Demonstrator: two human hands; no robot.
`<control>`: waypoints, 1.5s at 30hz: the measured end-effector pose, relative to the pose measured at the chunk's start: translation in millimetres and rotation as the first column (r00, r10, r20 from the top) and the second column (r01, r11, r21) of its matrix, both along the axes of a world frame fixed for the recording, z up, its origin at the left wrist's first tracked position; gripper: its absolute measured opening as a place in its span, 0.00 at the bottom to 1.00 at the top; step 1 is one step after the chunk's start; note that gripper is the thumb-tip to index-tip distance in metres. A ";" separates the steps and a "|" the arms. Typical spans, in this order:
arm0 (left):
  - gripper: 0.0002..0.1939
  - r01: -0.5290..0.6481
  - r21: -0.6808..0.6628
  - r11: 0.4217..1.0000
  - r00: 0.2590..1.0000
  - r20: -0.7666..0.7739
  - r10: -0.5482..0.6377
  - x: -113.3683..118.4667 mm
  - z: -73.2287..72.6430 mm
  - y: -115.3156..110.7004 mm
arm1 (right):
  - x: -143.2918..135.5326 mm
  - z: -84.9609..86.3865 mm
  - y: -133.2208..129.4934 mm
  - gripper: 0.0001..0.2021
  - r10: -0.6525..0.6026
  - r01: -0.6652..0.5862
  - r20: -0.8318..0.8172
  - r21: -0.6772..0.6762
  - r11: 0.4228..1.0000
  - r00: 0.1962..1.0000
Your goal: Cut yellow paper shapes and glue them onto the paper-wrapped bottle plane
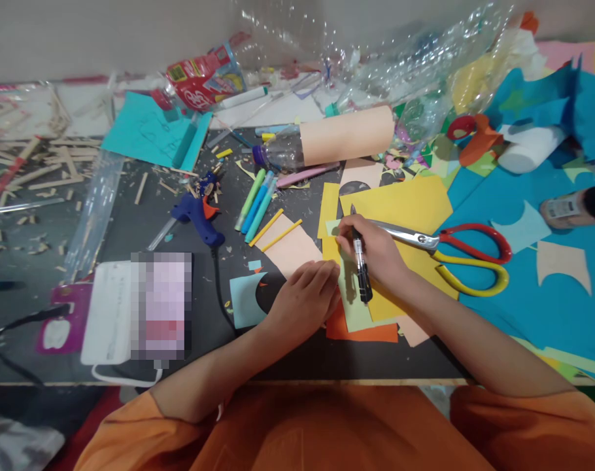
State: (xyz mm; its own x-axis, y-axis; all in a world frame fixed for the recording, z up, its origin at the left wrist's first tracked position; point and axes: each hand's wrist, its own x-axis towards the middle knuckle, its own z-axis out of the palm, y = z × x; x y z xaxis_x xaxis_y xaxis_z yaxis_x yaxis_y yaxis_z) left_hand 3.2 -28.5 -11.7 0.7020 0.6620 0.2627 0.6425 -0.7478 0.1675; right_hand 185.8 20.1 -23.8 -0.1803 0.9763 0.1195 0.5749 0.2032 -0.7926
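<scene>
My right hand (371, 245) is closed round a black and clear pen (360, 261), its tip pointing away from me over the papers. A pale green sheet (354, 307) lies beneath the pen, on top of yellow paper (405, 203) and orange paper (386, 332). My left hand (310, 291) rests beside the pen hand at the sheet's left edge, palm down, fingers together; what lies under its palm is hidden. Scissors with red and yellow handles (442, 242) lie open on the yellow paper, their blades partly behind my right hand.
A blue glue gun (197, 216), several markers (258, 206) and a bottle wrapped in peach paper (349, 136) lie beyond my hands. At left are a phone (165, 304), a white power bank (108, 311) and wood scraps. Blue paper (523, 307) and a brown bottle (572, 208) are at right.
</scene>
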 end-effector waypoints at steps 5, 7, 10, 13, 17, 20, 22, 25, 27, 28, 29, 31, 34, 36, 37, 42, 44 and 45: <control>0.15 0.000 0.025 1.000 1.000 0.011 0.000 0.1 0.5 1.1 | 0.0 -3.0 2.0 0.04 0.002 -0.002 -0.009 0.006 1.000 1.000; 0.15 0.001 0.025 1.000 1.000 0.016 -0.001 0.1 0.8 1.3 | -0.1 -0.9 2.5 0.05 -0.001 0.001 -0.022 0.002 1.000 1.000; 0.15 0.009 -0.001 1.000 0.999 0.031 -0.009 -0.3 0.0 1.2 | 0.6 7.5 2.2 0.03 -0.054 0.054 -0.074 0.000 0.999 0.996; 0.15 0.013 -0.043 0.999 0.999 0.033 -0.011 -0.9 -1.5 1.1 | 2.2 15.4 1.6 0.11 -0.093 0.083 -0.228 -0.053 0.995 0.969; 0.15 -0.002 -0.050 0.999 0.999 0.041 0.004 -0.8 -3.1 1.2 | 2.0 13.0 3.3 0.25 -0.042 -0.092 -0.499 -0.241 0.966 0.866; 0.14 0.000 -0.028 1.000 0.999 0.048 0.001 0.2 -3.5 0.8 | -0.1 8.0 5.6 0.29 -0.022 -0.148 -0.521 -0.282 0.948 0.853; 0.14 -0.003 -0.018 1.000 0.999 0.051 0.004 0.8 -3.5 0.3 | -1.3 6.3 6.7 0.28 -0.023 -0.131 -0.492 -0.277 0.952 0.870; 0.14 -0.005 -0.017 1.000 0.999 0.050 0.006 1.4 -3.2 -0.3 | -2.1 4.7 7.6 0.27 -0.038 -0.105 -0.489 -0.262 0.959 0.872; 0.15 -0.007 -0.017 1.000 0.999 0.040 0.007 1.5 -3.0 0.0 | -2.2 2.9 7.8 0.25 -0.044 -0.090 -0.498 -0.240 0.967 0.866; 0.15 -0.007 -0.016 1.000 0.999 0.035 0.007 1.5 -2.9 0.3 | -2.3 2.0 7.8 0.23 -0.042 -0.079 -0.498 -0.221 0.972 0.866; 0.15 -0.008 -0.015 1.000 1.000 0.029 0.009 1.4 -2.8 0.7 | -2.3 1.3 7.7 0.22 -0.039 -0.065 -0.494 -0.192 0.979 0.869; 0.14 -0.011 -0.016 1.000 1.000 0.025 0.012 0.9 -2.9 1.9 | -2.3 0.6 7.5 0.17 -0.040 -0.026 -0.485 -0.130 0.991 0.874; 0.13 -0.017 -0.014 1.000 1.000 0.015 0.017 -0.1 -2.8 3.8 | -1.7 2.2 8.2 0.10 -0.043 -0.020 -0.496 -0.120 0.993 0.868; 0.13 -0.017 0.001 1.000 1.000 0.001 0.017 -0.7 -2.3 5.2 | -1.3 4.7 9.3 0.07 -0.046 -0.047 -0.503 -0.171 0.984 0.863; 0.13 -0.015 0.011 1.000 1.000 -0.008 0.015 -0.9 -1.9 5.9 | -1.3 6.2 10.0 0.07 -0.050 -0.059 -0.504 -0.198 0.978 0.863; 0.13 0.003 0.033 0.999 0.998 -0.066 0.000 -1.5 -0.9 8.6 | -5.0 13.5 11.0 0.11 -0.114 -0.015 -0.443 -0.279 0.960 0.889; 0.13 0.008 0.037 0.999 0.996 -0.089 -0.004 -1.6 -1.2 8.6 | -8.0 14.5 10.3 0.14 -0.151 0.044 -0.389 -0.271 0.962 0.909; 0.13 0.008 0.041 0.999 0.995 -0.096 -0.004 -1.6 -1.3 8.4 | -9.4 14.3 9.8 0.15 -0.157 0.062 -0.368 -0.259 0.964 0.917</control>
State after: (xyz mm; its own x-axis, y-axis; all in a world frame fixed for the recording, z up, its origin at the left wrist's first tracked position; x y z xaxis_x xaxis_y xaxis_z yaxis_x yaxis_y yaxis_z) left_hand 1.6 -20.2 -13.0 0.7291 0.6477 0.2210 0.6497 -0.7566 0.0740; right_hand 176.4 29.9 -9.5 -0.0579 0.9951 -0.0798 0.2264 -0.0648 -0.9719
